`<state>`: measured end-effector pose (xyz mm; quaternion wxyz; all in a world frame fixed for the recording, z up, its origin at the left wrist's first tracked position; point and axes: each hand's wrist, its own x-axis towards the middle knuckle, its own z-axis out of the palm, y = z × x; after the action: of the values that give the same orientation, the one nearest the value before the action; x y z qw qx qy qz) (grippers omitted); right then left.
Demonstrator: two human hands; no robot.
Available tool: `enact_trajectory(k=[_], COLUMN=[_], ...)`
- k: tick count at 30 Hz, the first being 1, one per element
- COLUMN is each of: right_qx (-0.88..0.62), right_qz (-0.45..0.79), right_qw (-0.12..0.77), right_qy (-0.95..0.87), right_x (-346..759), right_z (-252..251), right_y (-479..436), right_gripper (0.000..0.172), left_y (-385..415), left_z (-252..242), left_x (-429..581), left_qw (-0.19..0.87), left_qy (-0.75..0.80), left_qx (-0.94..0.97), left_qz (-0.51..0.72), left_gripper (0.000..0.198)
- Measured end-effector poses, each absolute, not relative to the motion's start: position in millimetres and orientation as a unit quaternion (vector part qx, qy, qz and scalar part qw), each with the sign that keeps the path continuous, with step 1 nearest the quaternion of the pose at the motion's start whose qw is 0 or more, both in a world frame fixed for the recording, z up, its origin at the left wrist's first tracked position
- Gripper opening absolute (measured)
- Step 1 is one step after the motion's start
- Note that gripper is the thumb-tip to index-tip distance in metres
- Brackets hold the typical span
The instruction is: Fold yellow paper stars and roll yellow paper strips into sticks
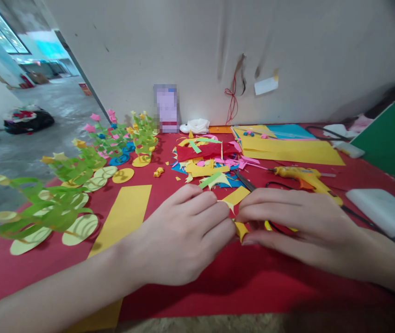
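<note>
Dark bag (38, 123) on grey floor (70, 118)

A: What sort of place, quick?
B: Looks like a small craft wkshop. Red-covered counter (253, 291) w/ a yellow glue gun (298, 173), a pile of cut paper scraps (204, 169) etc.
A: Any finished pcs?
B: Made-up paper flowers (144, 138) in a line on the L side, several on round bases.
A: And the bldg?
B: Pretty bare, approx. utility-grade: pale wall (190, 46) w/ dark streaks, open grey floor (64, 111), a black bag (31, 122) dumped on it, plus a big window (5, 32) top L.
</note>
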<state>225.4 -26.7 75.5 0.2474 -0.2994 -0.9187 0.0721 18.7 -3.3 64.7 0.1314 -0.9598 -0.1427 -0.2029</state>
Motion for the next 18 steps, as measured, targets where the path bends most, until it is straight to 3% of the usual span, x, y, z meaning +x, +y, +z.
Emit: enact_trajectory(k=[5, 11, 18], right_qx=[-0.306, -0.307, -0.299], right_qz=[0.083, 0.056, -0.033], right_qw=[0.244, 0.219, 0.186], right_qy=[-0.916, -0.924, -0.935], right_x=[225, 226, 224], right_z=[78, 80, 77], right_y=[-26, -25, -35], right_gripper=[0.011, 0.009, 0.025], left_y=[-4, -3, -4], left_z=[67, 64, 62], left_x=[18, 16, 15], left_qw=[0.088, 0.107, 0.141], left_qy=[-0.133, -0.111, -0.100], left_qx=[-0.964, -0.956, -0.953], left_qz=[-0.214, -0.249, -0.250], left_gripper=[0.020, 0.017, 0.018])
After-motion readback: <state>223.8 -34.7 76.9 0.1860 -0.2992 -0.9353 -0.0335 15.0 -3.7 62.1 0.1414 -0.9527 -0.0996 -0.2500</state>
